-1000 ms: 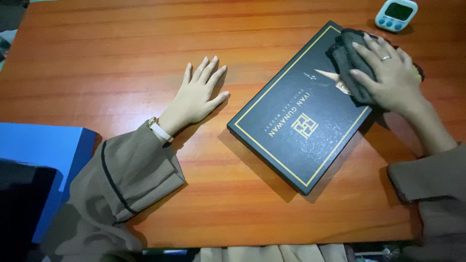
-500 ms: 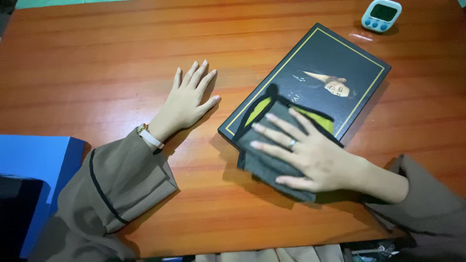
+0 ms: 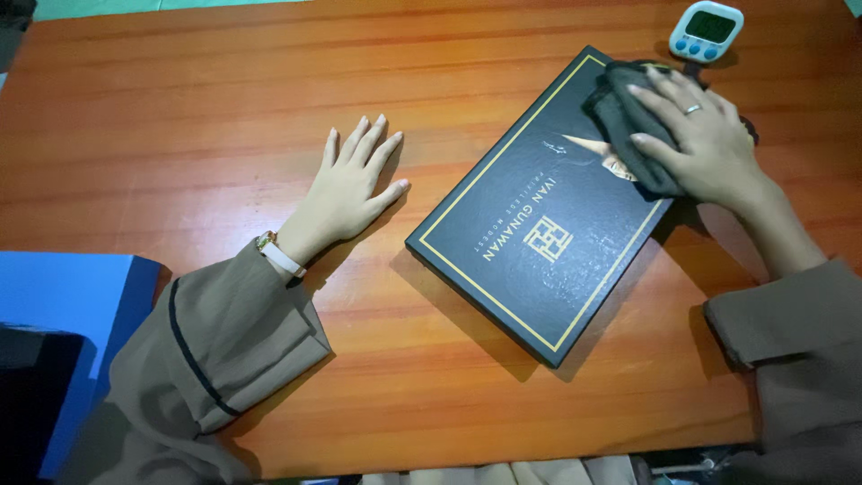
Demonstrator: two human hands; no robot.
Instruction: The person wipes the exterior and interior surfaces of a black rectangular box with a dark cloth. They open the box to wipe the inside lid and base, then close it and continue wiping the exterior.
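Observation:
A flat black box with a thin gold border lies at an angle on the wooden table. My right hand, a ring on one finger, presses a dark grey cloth onto the box's far right corner. My left hand rests flat on the table to the left of the box, fingers spread, with a watch at the wrist, and touches nothing else.
A small white digital timer with blue buttons stands just beyond the box at the far right. A blue object sits at the table's near left edge, beside my left sleeve.
My right hand has swept the cloth from the box's near left end back up to its far right corner. My left hand has stayed put.

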